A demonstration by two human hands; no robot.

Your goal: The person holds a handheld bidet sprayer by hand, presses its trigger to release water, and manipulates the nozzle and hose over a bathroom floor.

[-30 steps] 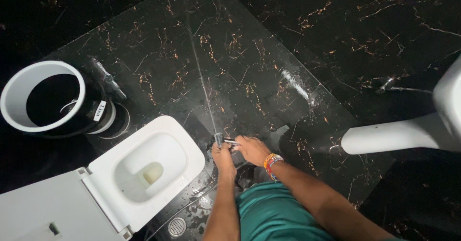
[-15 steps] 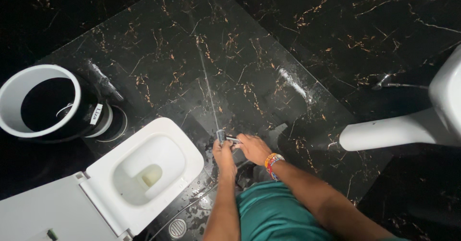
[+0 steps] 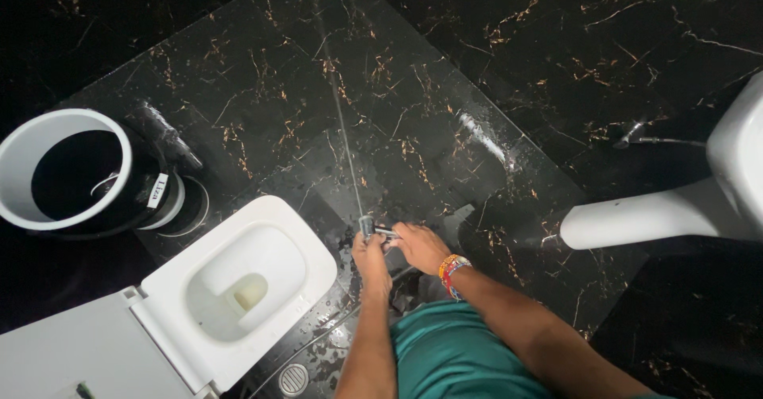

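Note:
Both hands hold a small metal spray nozzle [image 3: 367,226] over the black marble floor [image 3: 413,105]. My left hand [image 3: 372,257] grips the nozzle head from below. My right hand [image 3: 419,245], with a bright beaded band on the wrist, holds the handle just to the right. A thin jet of water [image 3: 340,113] shoots from the nozzle across the wet floor toward the far top. A thin hose [image 3: 318,339] trails down past my left forearm.
A white toilet [image 3: 238,288] with its lid up stands at the lower left. A white-rimmed bin [image 3: 67,172] sits at the left. A white basin pedestal [image 3: 660,212] juts in from the right. A round floor drain [image 3: 292,377] lies near the bottom.
The view has shifted slightly; the hands and nozzle stay in place and the jet keeps spraying along the same line.

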